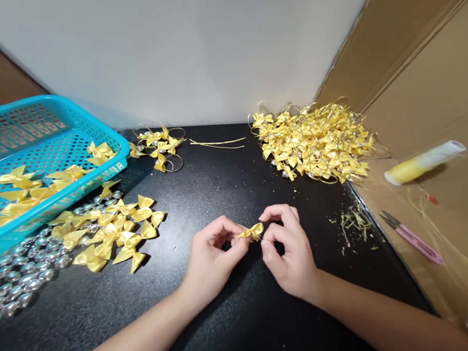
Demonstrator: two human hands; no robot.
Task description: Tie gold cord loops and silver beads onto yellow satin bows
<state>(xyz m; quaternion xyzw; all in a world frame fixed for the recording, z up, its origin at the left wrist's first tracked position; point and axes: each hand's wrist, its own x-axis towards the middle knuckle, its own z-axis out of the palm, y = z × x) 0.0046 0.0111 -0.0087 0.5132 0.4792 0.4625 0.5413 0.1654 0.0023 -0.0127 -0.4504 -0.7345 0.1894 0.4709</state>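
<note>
Pinching a small yellow bow between thumb and fingers of the left hand, holding it between both hands above the black table; holding the right hand close beside it, with thumb and a finger narrowly set near its lower edge, being unable to tell whether on a thin strand; having loose yellow bows and silver beads lying to the left beside a blue basket, and facing a heap of looped bows at far right, near clipped scraps and pink-handled snips
</note>
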